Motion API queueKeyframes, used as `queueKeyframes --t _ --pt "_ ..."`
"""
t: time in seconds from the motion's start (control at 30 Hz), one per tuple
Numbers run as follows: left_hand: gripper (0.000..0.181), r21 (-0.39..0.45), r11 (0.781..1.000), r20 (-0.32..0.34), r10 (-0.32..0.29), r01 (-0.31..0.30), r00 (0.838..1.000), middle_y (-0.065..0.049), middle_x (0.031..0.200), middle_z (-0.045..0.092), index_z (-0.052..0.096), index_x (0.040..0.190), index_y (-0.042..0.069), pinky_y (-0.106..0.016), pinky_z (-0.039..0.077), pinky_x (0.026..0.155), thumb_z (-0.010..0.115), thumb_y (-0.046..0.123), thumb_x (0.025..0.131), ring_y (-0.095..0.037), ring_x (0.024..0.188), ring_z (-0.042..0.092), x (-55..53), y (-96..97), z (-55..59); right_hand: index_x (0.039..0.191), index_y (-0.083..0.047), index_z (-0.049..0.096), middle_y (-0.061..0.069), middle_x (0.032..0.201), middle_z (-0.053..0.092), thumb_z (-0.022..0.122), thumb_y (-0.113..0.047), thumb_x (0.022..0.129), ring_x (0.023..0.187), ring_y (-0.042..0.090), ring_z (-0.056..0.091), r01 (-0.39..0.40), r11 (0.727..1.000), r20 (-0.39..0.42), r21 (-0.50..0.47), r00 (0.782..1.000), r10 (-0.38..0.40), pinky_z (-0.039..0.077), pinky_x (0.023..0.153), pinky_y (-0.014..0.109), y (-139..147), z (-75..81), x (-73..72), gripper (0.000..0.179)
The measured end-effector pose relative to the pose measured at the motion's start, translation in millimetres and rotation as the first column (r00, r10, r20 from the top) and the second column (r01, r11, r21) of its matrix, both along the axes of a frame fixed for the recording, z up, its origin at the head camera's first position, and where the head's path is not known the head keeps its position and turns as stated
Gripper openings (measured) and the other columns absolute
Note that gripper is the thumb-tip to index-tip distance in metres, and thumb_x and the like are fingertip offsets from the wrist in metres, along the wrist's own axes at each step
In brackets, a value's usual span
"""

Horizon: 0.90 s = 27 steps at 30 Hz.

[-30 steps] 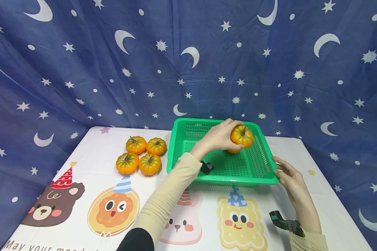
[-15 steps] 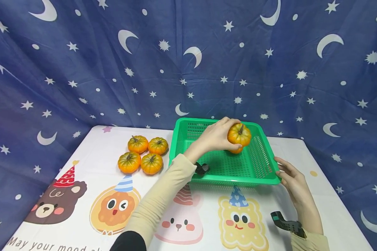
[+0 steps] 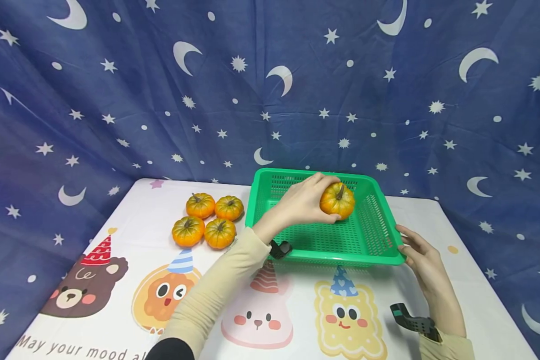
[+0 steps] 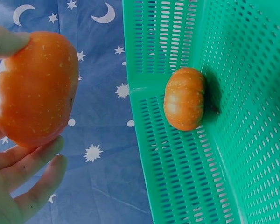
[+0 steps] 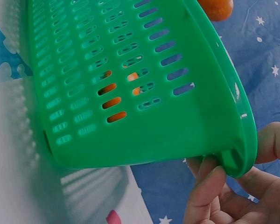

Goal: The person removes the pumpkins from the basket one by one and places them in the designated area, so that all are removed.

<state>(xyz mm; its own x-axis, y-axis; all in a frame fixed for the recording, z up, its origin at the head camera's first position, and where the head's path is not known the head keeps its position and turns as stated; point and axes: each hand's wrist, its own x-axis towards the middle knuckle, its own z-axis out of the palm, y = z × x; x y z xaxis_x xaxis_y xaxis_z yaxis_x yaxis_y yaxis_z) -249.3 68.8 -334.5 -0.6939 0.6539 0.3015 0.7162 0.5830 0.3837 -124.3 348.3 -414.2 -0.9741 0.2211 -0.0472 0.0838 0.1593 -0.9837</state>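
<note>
One pumpkin [image 3: 337, 201] sits in the grip of the left hand [image 3: 300, 204], thumb and fingers spread only as wide as its body. It is over the basket [image 3: 333, 257], stem up, its wider axis seemingly level, so the relation that should count is height above the basket floor. A second pumpkin [image 4: 184, 99] lies inside the basket, hidden from the head view. The right hand [image 3: 425, 260], farther from the held pumpkin, pinches the basket's right rim near its front corner.

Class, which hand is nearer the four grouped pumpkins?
Left. The left hand, over the basket, is right of the four pumpkins; the right hand is farther right, gripping the basket.
</note>
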Motion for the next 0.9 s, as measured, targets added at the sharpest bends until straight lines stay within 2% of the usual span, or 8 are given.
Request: queueKeyframes --t 0.13,0.33,0.63,0.9 --pt "0.075 -0.005 1.000 -0.012 0.007 -0.007 1.000 0.003 0.120 0.055 0.047 0.137 0.024 -0.032 0.052 0.080 0.075 0.049 0.072 -0.012 0.102 0.056 5.8 -7.1 1.9 0.147 -0.004 0.035 -0.014 0.109 0.052 0.050 -0.008 0.097 0.091 -0.004 0.057 -0.001 1.000 -0.007 0.011 1.000 0.001 0.050 0.073 0.013 2 -1.1 -0.3 0.053" --pt "0.075 0.006 1.000 0.003 0.009 -0.009 1.000 0.002 0.119 0.055 0.047 0.137 0.023 -0.032 0.052 0.079 0.076 0.048 0.072 -0.012 0.101 0.056 16.0 -19.2 1.8 0.147 -0.005 0.036 -0.014 0.108 0.052 0.051 -0.009 0.097 0.091 -0.004 0.057 0.005 1.000 -0.008 0.022 1.000 -0.005 0.050 0.073 0.012 1 -1.3 0.2 0.052" --pt "0.073 0.032 0.999 -0.013 0.011 -0.011 1.000 0.001 0.115 0.055 0.050 0.135 0.021 -0.032 0.052 0.079 0.076 0.047 0.072 -0.013 0.099 0.057 32.5 -37.8 -8.6 0.147 -0.004 0.035 -0.014 0.108 0.053 0.050 -0.009 0.097 0.091 -0.004 0.058 -0.003 1.000 -0.009 0.007 1.000 0.003 0.050 0.073 0.013 1 -2.7 -0.4 0.053" --pt "0.074 0.073 0.997 -0.062 0.025 -0.020 0.998 0.003 0.117 0.056 0.049 0.134 0.023 -0.033 0.052 0.078 0.076 0.048 0.070 -0.012 0.100 0.057 46.8 -52.7 -18.2 0.147 -0.005 0.036 -0.012 0.110 0.051 0.050 -0.008 0.097 0.091 -0.003 0.058 -0.003 1.000 -0.023 0.012 1.000 0.003 0.050 0.073 0.012 1 -2.8 -0.1 0.052"
